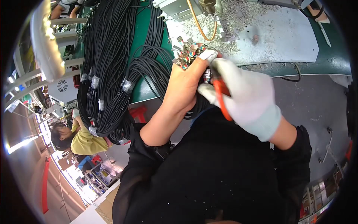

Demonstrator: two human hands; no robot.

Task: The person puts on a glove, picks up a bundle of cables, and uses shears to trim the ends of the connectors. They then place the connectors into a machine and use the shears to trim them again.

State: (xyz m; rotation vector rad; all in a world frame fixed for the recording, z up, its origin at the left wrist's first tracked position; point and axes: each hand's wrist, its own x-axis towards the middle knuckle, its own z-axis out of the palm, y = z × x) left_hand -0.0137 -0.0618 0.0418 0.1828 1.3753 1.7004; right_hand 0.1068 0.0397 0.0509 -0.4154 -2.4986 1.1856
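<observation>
My left hand, bare with a white cot on the thumb tip, grips a bundle of black cables whose ends carry metal connectors with coloured wires. My right hand, in a white glove, is closed on an orange-handled cutting tool held against the cable ends just right of my left thumb. The tool's jaws are hidden between the two hands. Loops of the held black cable hang to the left over the bench edge.
Long bundles of black cable, taped at intervals, lie across the green bench. A grey mat strewn with metal scraps sits at the upper right under a machine. A person in yellow sits at the left.
</observation>
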